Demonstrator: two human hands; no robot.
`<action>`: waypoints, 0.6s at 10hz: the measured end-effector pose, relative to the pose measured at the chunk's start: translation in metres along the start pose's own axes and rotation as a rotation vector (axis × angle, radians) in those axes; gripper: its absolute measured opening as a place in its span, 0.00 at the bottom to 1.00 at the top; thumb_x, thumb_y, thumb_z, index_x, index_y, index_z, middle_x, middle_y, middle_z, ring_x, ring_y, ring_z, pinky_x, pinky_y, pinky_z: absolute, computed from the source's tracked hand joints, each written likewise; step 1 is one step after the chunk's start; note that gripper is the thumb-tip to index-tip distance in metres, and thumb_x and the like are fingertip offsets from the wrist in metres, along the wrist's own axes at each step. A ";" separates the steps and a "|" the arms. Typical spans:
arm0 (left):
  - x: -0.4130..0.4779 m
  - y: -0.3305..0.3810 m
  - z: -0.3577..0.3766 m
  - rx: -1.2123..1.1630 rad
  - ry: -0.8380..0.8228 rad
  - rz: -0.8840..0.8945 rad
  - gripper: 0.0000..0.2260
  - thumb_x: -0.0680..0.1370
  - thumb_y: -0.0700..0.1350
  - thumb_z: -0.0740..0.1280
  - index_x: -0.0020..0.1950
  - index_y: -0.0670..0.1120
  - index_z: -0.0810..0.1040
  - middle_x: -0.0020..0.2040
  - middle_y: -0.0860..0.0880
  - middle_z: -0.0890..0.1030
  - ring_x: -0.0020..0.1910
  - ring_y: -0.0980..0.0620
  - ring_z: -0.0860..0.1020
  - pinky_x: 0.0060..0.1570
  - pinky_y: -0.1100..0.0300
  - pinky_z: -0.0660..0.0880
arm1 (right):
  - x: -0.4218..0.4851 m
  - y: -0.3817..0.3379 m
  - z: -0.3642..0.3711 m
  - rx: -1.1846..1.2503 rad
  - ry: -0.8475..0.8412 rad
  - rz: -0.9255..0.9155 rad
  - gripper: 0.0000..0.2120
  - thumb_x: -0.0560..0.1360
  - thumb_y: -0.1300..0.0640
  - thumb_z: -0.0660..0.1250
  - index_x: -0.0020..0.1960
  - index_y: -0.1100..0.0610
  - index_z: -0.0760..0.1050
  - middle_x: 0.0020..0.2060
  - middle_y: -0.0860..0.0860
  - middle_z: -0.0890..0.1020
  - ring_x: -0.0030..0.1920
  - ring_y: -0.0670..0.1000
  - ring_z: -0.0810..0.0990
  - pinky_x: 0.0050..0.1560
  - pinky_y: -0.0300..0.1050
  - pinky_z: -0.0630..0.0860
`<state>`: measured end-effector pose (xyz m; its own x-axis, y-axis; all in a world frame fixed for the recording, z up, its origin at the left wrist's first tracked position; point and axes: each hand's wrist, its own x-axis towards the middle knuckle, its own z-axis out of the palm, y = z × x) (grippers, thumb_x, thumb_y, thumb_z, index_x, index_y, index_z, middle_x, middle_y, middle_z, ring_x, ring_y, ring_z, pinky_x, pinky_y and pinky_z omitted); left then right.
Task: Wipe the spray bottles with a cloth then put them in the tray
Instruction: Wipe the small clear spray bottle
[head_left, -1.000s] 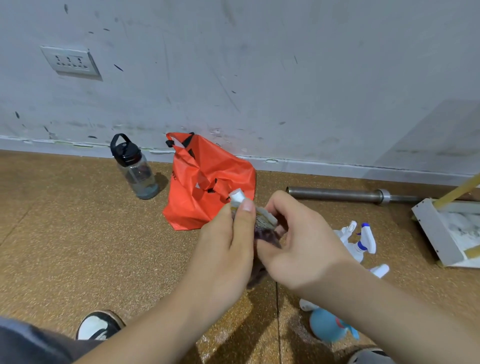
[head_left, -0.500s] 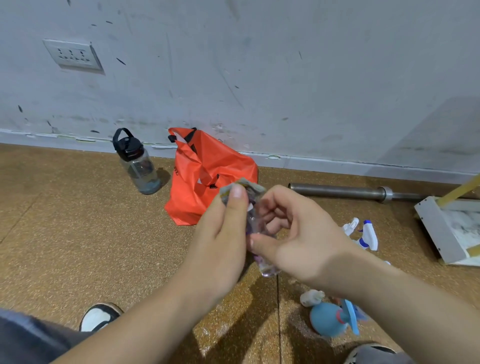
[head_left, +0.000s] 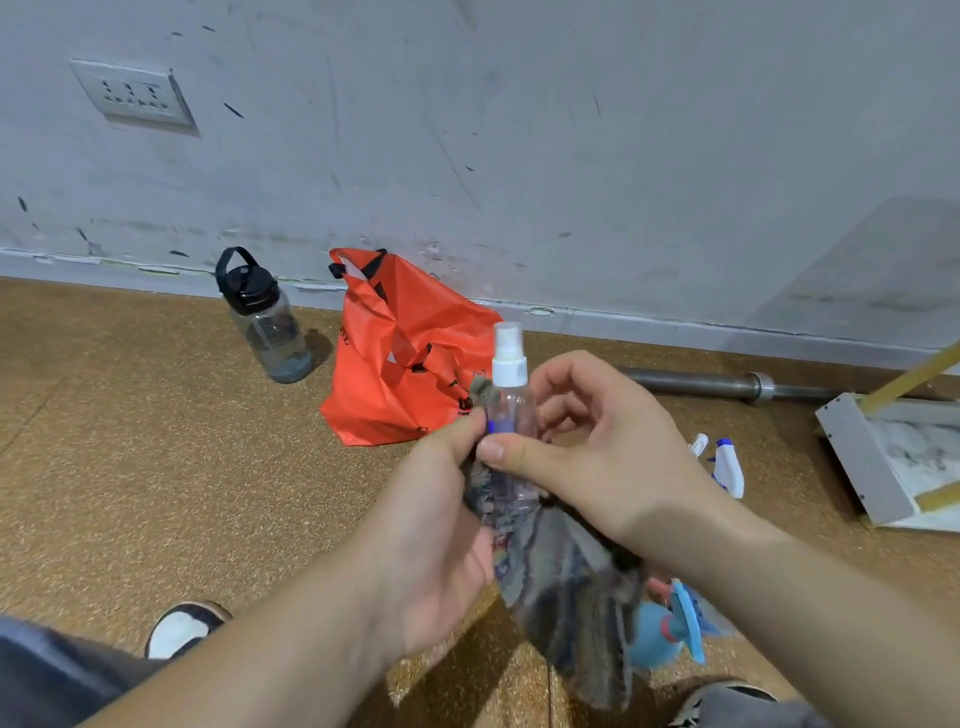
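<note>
Here, one small bottle between two hands

The small spray bottle (head_left: 511, 410) stands upright in the air in front of the person, white pump top uppermost, its clear body showing between the two hands. The right hand (head_left: 597, 452) pinches it. The thumb lies across the front of the body, and the other fingers arch round behind it, bent and slightly apart. Whether all of them touch the bottle cannot be told.

The left hand (head_left: 431, 530) grips the cloth (head_left: 571, 597), a grey mottled rag, and presses it with the thumb tip against the bottle's left side. Its other fingers are hidden behind the cloth. The loose end of the cloth hangs below both hands.

On the floor at the right edge sits the white tray (head_left: 852, 457). A white-and-blue trigger sprayer (head_left: 727, 467) lies near it. A blue spray bottle (head_left: 654, 634) lies lower down, partly hidden by the cloth. An orange bag (head_left: 405, 353) and a water bottle (head_left: 265, 322) stand near the wall.
</note>
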<state>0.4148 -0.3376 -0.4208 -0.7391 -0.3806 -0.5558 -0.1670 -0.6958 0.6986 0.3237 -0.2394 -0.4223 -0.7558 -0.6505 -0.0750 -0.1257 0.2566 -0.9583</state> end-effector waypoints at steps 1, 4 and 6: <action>0.019 -0.002 -0.019 0.094 0.004 -0.007 0.12 0.84 0.48 0.62 0.60 0.43 0.82 0.54 0.42 0.87 0.44 0.51 0.86 0.41 0.57 0.84 | 0.010 -0.002 -0.013 -0.029 -0.135 -0.023 0.17 0.67 0.53 0.84 0.48 0.52 0.79 0.35 0.50 0.79 0.34 0.49 0.72 0.35 0.47 0.71; 0.017 -0.005 -0.023 0.231 0.071 -0.010 0.20 0.75 0.55 0.67 0.60 0.44 0.83 0.57 0.38 0.86 0.53 0.38 0.85 0.62 0.34 0.78 | 0.016 -0.001 -0.032 0.192 -0.316 -0.031 0.17 0.77 0.58 0.68 0.65 0.55 0.81 0.45 0.49 0.83 0.40 0.51 0.78 0.34 0.44 0.75; 0.017 -0.007 -0.018 0.200 0.088 0.059 0.13 0.84 0.50 0.63 0.52 0.45 0.85 0.47 0.41 0.87 0.42 0.41 0.86 0.51 0.47 0.82 | 0.014 0.005 -0.022 0.200 -0.064 0.035 0.06 0.78 0.60 0.72 0.51 0.62 0.78 0.37 0.52 0.81 0.37 0.52 0.78 0.33 0.48 0.74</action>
<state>0.4153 -0.3508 -0.4432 -0.6927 -0.4749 -0.5428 -0.2583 -0.5393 0.8015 0.2985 -0.2319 -0.4221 -0.7141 -0.6895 -0.1208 0.0348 0.1373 -0.9899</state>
